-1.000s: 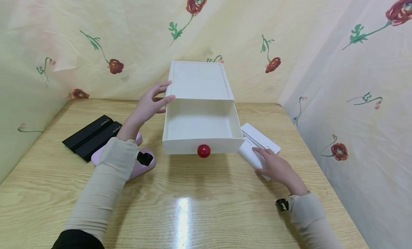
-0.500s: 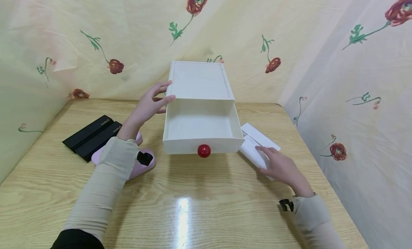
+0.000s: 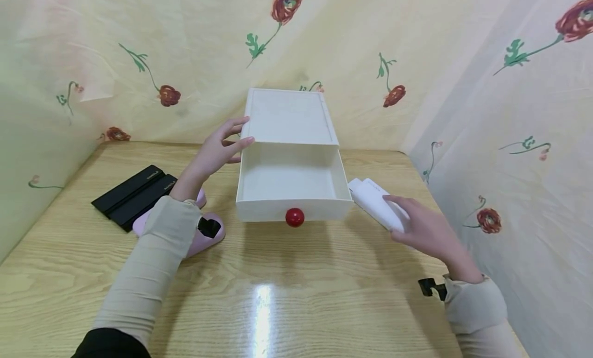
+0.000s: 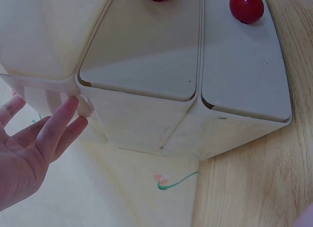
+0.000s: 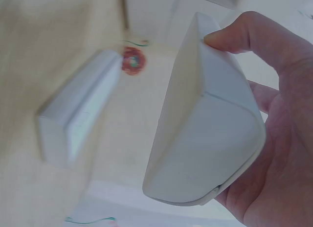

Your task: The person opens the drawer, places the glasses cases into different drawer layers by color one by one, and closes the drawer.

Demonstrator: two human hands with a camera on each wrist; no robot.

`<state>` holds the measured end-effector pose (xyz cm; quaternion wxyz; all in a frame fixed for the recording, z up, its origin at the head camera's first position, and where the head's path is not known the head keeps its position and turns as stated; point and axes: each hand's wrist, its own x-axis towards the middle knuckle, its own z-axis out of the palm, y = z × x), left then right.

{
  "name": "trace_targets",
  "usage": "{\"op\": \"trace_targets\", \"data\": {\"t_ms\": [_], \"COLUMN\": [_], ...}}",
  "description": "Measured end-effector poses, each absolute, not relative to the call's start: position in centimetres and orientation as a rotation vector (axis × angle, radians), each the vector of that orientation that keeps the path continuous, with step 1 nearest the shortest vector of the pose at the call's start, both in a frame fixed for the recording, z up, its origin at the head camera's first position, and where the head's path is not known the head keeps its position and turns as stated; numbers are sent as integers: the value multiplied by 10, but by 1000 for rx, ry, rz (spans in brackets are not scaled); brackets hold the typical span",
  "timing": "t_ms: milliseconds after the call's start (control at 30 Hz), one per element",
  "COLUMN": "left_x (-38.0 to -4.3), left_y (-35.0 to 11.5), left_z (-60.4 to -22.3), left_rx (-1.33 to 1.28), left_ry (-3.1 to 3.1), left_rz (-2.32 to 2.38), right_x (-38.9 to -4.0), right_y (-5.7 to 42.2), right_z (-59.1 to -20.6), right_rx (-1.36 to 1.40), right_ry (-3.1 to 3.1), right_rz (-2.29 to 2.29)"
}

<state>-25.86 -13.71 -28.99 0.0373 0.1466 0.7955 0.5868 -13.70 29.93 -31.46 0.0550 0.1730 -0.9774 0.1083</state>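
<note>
A white drawer unit (image 3: 289,116) with red knobs (image 4: 247,7) stands at the back of the table, its top drawer (image 3: 292,175) pulled out with nothing inside. My left hand (image 3: 215,152) rests on the unit's left side, fingers spread, thumb at the top edge. In my right hand (image 3: 423,227) a long white case (image 5: 210,124), shaped like a glasses case, is gripped between thumb and fingers, raised off the table. A second white case (image 5: 80,109) lies on the table below it, mostly hidden in the head view.
Two black cases (image 3: 134,196) with small lettering lie side by side on the left. Rounded pink-purple objects (image 3: 208,242) sit partly under my left forearm; their kind is unclear. Flowered cloth (image 3: 199,54) hangs behind the table and along both sides.
My right hand has taken hold of the nearer white case and lifted it, moving up and to the right. The left hand and drawer unit stay as they were.
</note>
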Motion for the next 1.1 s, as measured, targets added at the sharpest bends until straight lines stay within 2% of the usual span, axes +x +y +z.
{"op": "trace_targets", "data": {"t_ms": [367, 600, 1100], "left_x": [-257, -257, -258], "left_y": [-138, -139, -138], "left_z": [-290, -290, -289], "left_rx": [443, 438, 435], "left_ry": [2432, 2436, 2429], "left_rz": [1807, 1803, 1799], "right_x": [-139, -138, -164], "right_y": [293, 273, 209], "right_z": [-259, -229, -205], "right_rx": [671, 710, 920], "right_ry": [-2801, -2744, -2759], "right_rz": [355, 367, 320]}}
